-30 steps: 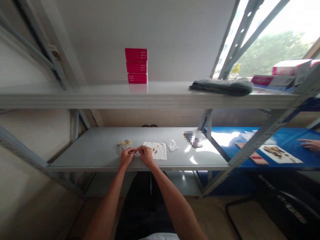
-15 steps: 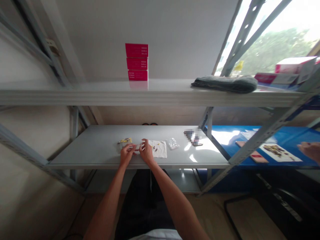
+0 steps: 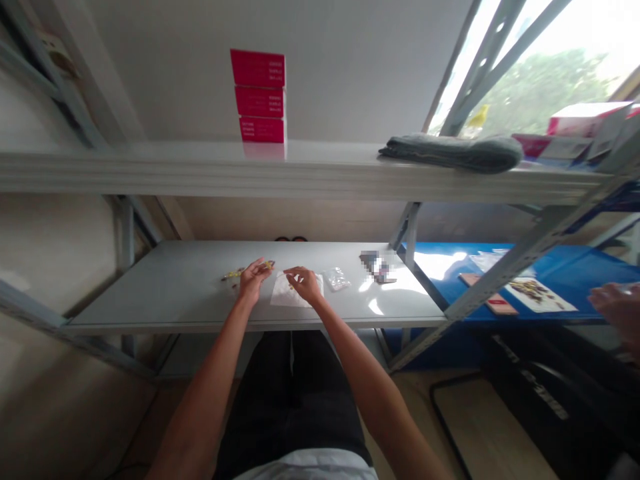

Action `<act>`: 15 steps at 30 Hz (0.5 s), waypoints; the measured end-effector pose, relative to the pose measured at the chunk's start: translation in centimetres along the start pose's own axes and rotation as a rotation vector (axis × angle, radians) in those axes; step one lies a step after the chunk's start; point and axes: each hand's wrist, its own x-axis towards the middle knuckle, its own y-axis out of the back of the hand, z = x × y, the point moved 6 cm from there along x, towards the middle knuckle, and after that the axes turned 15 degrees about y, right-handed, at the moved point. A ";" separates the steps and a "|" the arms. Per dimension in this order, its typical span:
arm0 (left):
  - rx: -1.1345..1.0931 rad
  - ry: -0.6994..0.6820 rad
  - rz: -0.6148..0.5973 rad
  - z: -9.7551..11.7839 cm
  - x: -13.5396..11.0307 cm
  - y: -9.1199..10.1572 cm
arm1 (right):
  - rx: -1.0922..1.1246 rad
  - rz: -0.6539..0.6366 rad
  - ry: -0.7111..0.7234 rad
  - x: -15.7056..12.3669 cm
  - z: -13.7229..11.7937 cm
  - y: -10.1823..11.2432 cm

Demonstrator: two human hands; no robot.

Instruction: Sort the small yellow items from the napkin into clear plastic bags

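My left hand (image 3: 253, 280) is raised over the grey shelf, its fingers closed round a small yellow-and-dark piece (image 3: 269, 265). Too small to name, that piece pokes out at the fingertips. Opposite it, my right hand (image 3: 306, 285) hovers above a white sheet (image 3: 280, 297), thumb and fingers drawn together in a pinch. Whatever may be in that pinch is too small to make out. A few tiny pieces lie on the sheet, partly hidden by my right hand. Left of my left hand is a little heap of yellow and dark pieces (image 3: 231, 275).
A clear plastic bag (image 3: 337, 279) lies right of the sheet, with a pixelated item (image 3: 379, 267) beyond. Overhead, a shelf edge (image 3: 320, 183) carries pink boxes (image 3: 261, 100) and grey cloth (image 3: 453, 152). Another person's hand (image 3: 617, 303) is over the blue table (image 3: 445, 270).
My hands, close together before, have moved apart. A yellow piece now shows in my left hand, and the white sheet appears farther left, between my hands. The whole view has shifted slightly.
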 end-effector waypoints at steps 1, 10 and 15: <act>-0.019 -0.008 -0.016 -0.3 0.2 -0.7 | -0.016 0.002 -0.017 -0.3 0.4 0.5; -0.063 -0.003 0.005 -2.9 0.1 -2.7 | -0.098 0.036 -0.079 -2.3 2.0 1.1; -0.068 -0.019 0.035 -2.9 0.1 -2.4 | -0.106 0.086 -0.136 -2.4 2.2 1.4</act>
